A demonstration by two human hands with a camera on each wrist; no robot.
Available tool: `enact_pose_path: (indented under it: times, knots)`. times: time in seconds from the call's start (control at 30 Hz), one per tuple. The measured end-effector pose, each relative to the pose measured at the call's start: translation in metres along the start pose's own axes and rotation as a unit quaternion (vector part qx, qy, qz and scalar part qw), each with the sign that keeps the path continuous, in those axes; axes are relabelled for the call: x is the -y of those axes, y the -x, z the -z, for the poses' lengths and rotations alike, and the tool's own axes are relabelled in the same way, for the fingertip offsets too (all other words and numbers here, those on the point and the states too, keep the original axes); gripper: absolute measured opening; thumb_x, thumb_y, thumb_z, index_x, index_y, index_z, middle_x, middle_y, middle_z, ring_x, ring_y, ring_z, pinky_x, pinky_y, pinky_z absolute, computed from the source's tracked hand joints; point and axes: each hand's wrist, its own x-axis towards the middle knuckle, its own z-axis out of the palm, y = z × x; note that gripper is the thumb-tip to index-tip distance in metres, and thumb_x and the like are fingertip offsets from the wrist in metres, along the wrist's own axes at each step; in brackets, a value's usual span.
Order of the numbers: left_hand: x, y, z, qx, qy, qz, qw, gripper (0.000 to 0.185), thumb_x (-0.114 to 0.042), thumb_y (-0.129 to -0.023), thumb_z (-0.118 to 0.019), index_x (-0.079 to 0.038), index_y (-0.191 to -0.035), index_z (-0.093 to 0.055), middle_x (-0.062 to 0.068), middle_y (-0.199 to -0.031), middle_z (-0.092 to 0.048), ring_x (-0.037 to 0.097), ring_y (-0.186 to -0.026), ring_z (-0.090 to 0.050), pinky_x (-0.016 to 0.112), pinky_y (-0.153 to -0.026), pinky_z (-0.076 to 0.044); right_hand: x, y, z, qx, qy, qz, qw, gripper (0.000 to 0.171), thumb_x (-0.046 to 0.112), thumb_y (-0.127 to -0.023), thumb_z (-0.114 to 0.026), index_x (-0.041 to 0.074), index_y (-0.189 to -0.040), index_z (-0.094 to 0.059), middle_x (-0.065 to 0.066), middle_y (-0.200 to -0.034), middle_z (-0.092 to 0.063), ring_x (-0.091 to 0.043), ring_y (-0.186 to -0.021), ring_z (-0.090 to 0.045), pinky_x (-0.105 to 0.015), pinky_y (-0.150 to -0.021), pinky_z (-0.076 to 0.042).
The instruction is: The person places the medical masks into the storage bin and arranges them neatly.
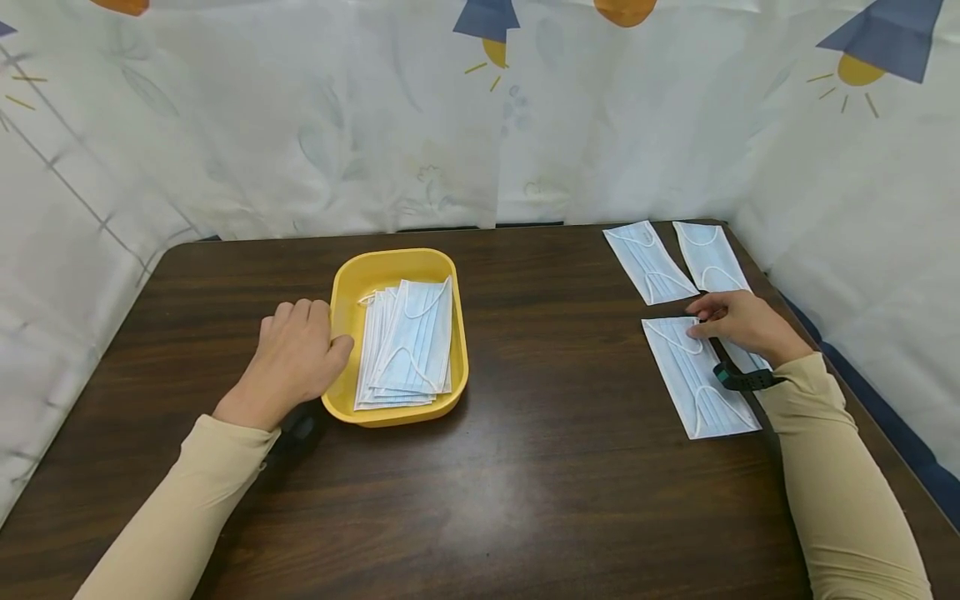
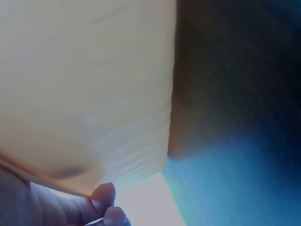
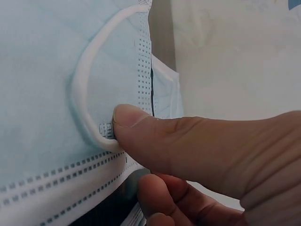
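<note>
My left hand (image 1: 294, 357) grips the left rim of a yellow plastic tray (image 1: 461, 367). The left wrist view shows fingertips (image 2: 102, 197) at the rim, beside the tray's pale wall. Inside the tray lies a fanned stack of light blue face masks (image 1: 408, 354) with white ear loops. At the table's right side, my right hand (image 1: 738, 321) pinches the upper right corner of one face mask (image 1: 693, 383). In the right wrist view, the thumb presses the mask (image 3: 42, 84) near its ear loop, with curled fingers behind its edge.
Two face masks lie at the far right corner, one to the left (image 1: 648, 262) and one to the right (image 1: 712, 257). Another mask (image 1: 742, 358) is partly hidden under my right wrist. The dark wooden table (image 1: 487, 508) is bordered by a patterned white curtain (image 1: 360, 125).
</note>
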Motion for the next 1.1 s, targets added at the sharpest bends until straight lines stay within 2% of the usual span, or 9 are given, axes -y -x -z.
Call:
enact_pose_path:
  times: [0.1,0.43,0.63,0.8,1.1]
  knots:
    - [0.0,0.0,0.0,-0.001,0.0,0.001,1.0,0.029,-0.024,-0.095,-0.043,0.004,-0.092,-0.05,0.016,-0.084,-0.047,0.035,-0.082,-0.041,0.041,-0.07,-0.03,0.0,0.0,0.0,0.0,0.002,0.004,1.0,0.042,0.028,-0.092,-0.077,0.0,-0.121,-0.066,-0.012,-0.103,-0.061,-0.026,-0.097,-0.053,-0.033,-0.076,-0.042]
    - [0.001,0.0,-0.002,-0.007,0.001,0.001,1.0,0.028,-0.024,-0.094,-0.043,0.003,-0.09,-0.05,0.016,-0.083,-0.047,0.036,-0.082,-0.041,0.042,-0.07,-0.03,0.004,0.002,-0.002,-0.006,0.009,0.013,1.0,0.033,0.03,-0.092,-0.076,0.005,-0.11,-0.064,-0.015,-0.107,-0.062,-0.03,-0.099,-0.055,-0.034,-0.076,-0.042]
    - [0.0,0.0,-0.001,-0.007,0.001,0.0,1.0,0.029,-0.024,-0.094,-0.043,0.004,-0.091,-0.05,0.016,-0.083,-0.047,0.036,-0.081,-0.041,0.041,-0.07,-0.03,0.005,0.0,-0.003,-0.005,0.022,0.013,1.0,0.041,0.031,-0.094,-0.074,0.001,-0.118,-0.062,-0.018,-0.108,-0.062,-0.031,-0.099,-0.057,-0.032,-0.076,-0.045]
    - [0.0,0.0,0.0,-0.007,-0.002,-0.001,1.0,0.029,-0.024,-0.093,-0.043,0.005,-0.092,-0.051,0.017,-0.083,-0.047,0.036,-0.081,-0.041,0.041,-0.069,-0.03,0.007,0.0,-0.004,-0.004,0.024,0.016,1.0,0.041,0.033,-0.095,-0.073,0.0,-0.117,-0.067,-0.019,-0.108,-0.067,-0.03,-0.097,-0.058,-0.032,-0.074,-0.045]
    - [0.0,0.0,-0.001,-0.005,-0.002,0.0,1.0,0.03,-0.024,-0.094,-0.043,0.005,-0.093,-0.051,0.016,-0.083,-0.047,0.035,-0.081,-0.041,0.041,-0.069,-0.03,0.011,0.001,-0.005,-0.008,0.008,0.006,1.0,0.051,0.053,-0.099,-0.061,0.005,-0.114,-0.065,-0.014,-0.102,-0.06,-0.027,-0.094,-0.051,-0.034,-0.068,-0.04]
